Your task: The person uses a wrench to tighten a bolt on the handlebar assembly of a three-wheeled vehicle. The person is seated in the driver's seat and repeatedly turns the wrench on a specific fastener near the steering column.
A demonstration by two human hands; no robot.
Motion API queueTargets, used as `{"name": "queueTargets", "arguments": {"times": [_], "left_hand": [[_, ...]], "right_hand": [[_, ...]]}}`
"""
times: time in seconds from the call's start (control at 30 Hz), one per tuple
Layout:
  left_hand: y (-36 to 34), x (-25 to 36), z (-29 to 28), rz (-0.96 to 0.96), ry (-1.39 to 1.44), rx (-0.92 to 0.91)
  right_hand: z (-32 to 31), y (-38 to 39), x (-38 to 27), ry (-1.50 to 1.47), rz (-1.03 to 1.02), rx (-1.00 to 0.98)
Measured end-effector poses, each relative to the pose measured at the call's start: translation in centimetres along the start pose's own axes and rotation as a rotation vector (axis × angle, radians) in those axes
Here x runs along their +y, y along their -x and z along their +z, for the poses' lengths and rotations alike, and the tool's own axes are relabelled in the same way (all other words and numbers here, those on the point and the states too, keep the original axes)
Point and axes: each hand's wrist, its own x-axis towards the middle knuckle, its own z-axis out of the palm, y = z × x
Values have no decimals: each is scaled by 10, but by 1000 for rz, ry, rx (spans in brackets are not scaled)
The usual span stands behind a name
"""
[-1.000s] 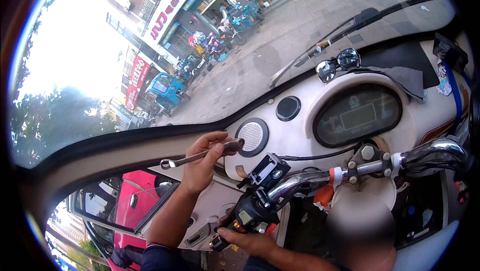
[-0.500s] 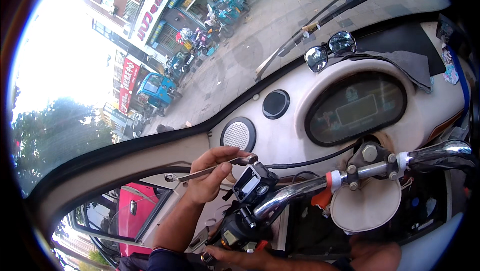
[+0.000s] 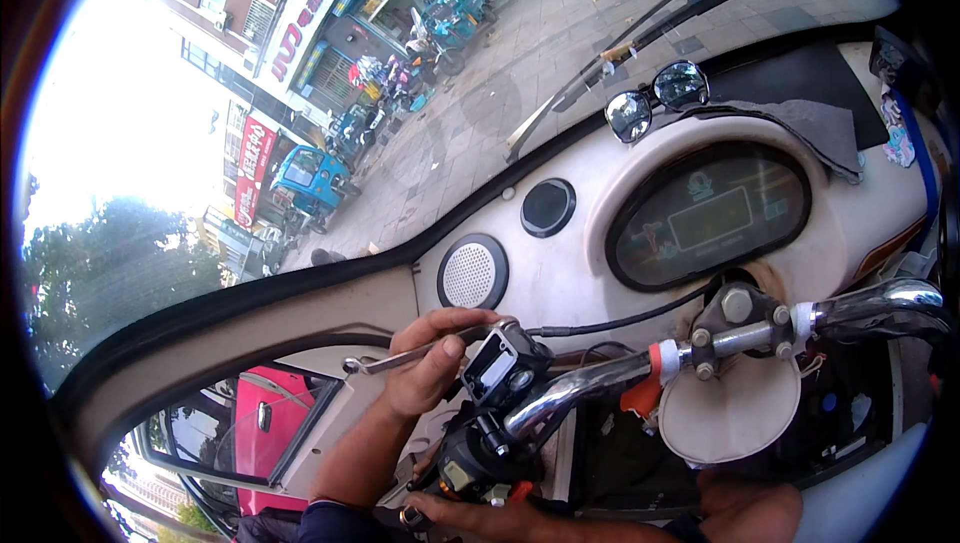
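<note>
My left hand [image 3: 425, 368] is closed around a shiny metal wrench [image 3: 385, 360], its ring end sticking out past the fingers toward the left. The wrench's other end sits beside the top of a black brake fluid reservoir [image 3: 497, 371], partly hidden by my fingers. This boxy reservoir has a pale rectangular face and is clamped on the chrome handlebar [image 3: 580, 390]. Lower down, my right hand [image 3: 465, 515] wraps the handlebar grip [image 3: 413, 520] below a black switch housing [image 3: 475, 468]; the lower edge hides some of its fingers.
A black cable [image 3: 620, 326] runs from the reservoir toward the steering stem. Behind stand a round speaker [image 3: 473, 273], an oval instrument panel [image 3: 710, 215] and sunglasses [image 3: 655, 101] on the dashboard. A round beige pouch [image 3: 735, 413] hangs under the handlebar. Beyond the windscreen are parked three-wheelers.
My left hand has shifted slightly right and down with the wrench, whose free ring end has dropped a little. My right hand stays at the grip.
</note>
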Motion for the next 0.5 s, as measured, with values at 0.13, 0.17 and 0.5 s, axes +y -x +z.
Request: {"name": "queueTargets", "arguments": {"times": [0.13, 0.17, 0.5], "left_hand": [[-10, 18, 0, 5, -167, -38], [-11, 21, 0, 13, -221, -44], [-34, 67, 2, -161, -434, -136]], "right_hand": [[-1, -1, -1, 3, -22, 13], [-1, -1, 1, 5, -22, 12], [-1, 4, -1, 21, -35, 3]]}}
